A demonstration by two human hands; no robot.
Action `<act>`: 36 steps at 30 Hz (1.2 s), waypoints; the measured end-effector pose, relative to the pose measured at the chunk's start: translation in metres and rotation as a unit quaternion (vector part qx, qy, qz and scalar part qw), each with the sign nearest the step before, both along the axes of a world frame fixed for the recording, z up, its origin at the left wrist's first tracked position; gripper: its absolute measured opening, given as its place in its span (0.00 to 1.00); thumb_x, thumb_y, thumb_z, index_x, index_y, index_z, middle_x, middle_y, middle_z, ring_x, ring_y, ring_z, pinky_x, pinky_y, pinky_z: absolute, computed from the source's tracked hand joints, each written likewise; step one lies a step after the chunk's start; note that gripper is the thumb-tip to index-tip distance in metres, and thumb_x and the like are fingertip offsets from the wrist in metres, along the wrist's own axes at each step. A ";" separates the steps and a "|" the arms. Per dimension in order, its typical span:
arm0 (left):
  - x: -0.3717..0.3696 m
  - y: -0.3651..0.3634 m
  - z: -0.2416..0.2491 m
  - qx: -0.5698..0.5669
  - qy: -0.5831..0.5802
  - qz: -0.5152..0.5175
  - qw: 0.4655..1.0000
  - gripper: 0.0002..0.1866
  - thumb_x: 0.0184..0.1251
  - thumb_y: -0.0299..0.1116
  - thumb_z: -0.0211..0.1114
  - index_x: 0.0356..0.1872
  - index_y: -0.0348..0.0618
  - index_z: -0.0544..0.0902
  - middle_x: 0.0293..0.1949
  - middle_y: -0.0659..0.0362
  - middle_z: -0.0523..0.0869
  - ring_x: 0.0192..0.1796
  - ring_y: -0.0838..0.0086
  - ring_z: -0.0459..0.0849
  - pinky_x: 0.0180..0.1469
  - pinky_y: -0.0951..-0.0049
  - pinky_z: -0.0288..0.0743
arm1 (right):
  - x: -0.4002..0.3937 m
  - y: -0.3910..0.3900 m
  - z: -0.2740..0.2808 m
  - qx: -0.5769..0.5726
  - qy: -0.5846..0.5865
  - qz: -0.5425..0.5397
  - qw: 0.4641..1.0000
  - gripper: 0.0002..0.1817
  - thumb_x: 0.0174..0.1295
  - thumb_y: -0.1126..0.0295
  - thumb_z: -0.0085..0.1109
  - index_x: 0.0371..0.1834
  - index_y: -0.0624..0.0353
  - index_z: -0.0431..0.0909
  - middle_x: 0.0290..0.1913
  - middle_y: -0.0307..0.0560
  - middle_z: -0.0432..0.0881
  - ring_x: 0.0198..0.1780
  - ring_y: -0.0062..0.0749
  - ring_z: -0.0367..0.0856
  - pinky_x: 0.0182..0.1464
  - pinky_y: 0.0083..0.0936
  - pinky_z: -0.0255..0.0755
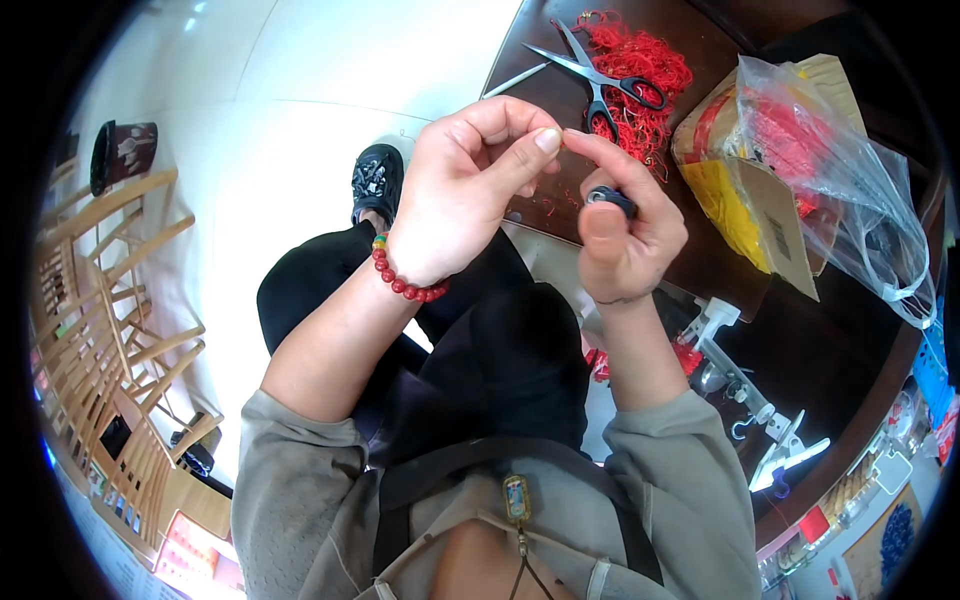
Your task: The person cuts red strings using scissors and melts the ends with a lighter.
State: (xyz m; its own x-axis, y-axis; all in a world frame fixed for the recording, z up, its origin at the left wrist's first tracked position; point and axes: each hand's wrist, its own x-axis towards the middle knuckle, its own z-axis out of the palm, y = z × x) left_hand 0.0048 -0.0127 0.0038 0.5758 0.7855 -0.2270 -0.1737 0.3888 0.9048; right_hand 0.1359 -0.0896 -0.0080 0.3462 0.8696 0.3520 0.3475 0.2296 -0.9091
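Observation:
My left hand (pixel 465 190), a red bead bracelet (pixel 400 286) at its wrist, is closed in a pinch, thumb pressed against the index finger. What is pinched there is too small to make out. My right hand (pixel 640 225) meets it with the index fingertip right at the left thumb tip. Its other fingers curl around a small dark cylinder with a metallic end (pixel 610 200). Beyond the hands, scissors with black handles (pixel 597 80) lie open on a dark brown table (pixel 545 105), partly over a tangled heap of red cord (pixel 645 75). A thin white stick (pixel 516 80) lies beside them.
Right of the cord stands an opened cardboard box (pixel 780 215) with a clear plastic bag (pixel 840 170) and red contents. A white clamp-like stand (pixel 740 380) is at the lower right. Wooden chairs (pixel 120 290) line the left, and pale floor tiles (pixel 290 130) lie between.

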 end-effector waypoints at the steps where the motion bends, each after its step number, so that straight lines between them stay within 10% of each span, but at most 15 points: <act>1: 0.000 0.000 -0.001 -0.002 -0.002 0.001 1.000 0.07 0.70 0.32 0.61 0.40 0.39 0.80 0.31 0.66 0.81 0.31 0.87 0.73 0.36 0.86 0.67 | 0.001 0.001 -0.003 0.025 0.020 0.004 0.999 0.31 0.63 0.47 0.58 0.49 0.71 0.80 0.22 0.34 0.71 0.24 0.13 0.65 0.27 0.13 0.55; 20: -0.001 0.006 -0.002 -0.171 -0.136 -0.080 0.973 0.10 0.75 0.33 0.54 0.42 0.36 0.78 0.32 0.64 0.80 0.28 0.85 0.70 0.32 0.86 0.66 | 0.004 -0.001 0.006 -0.049 0.181 -0.026 0.982 0.15 0.61 0.77 0.62 0.51 0.66 0.81 0.23 0.25 0.71 0.26 0.06 0.63 0.29 0.07 0.57; 36: -0.005 0.006 0.000 -0.094 -0.001 -0.134 0.987 0.11 0.75 0.32 0.54 0.43 0.34 0.80 0.31 0.63 0.82 0.24 0.87 0.71 0.27 0.88 0.63 | 0.015 0.001 0.019 -0.143 0.024 -0.023 0.989 0.06 0.57 0.76 0.65 0.37 0.62 0.84 0.29 0.39 0.84 0.29 0.14 0.79 0.34 0.15 0.73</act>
State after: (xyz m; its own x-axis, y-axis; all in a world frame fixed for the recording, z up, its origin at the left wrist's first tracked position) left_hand 0.0002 -0.0068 0.0040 0.7578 0.5491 -0.3524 -0.0445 0.5823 0.8118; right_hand 0.1504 -0.0884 0.0107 0.3988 0.9139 0.0756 0.3058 -0.0548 -0.9505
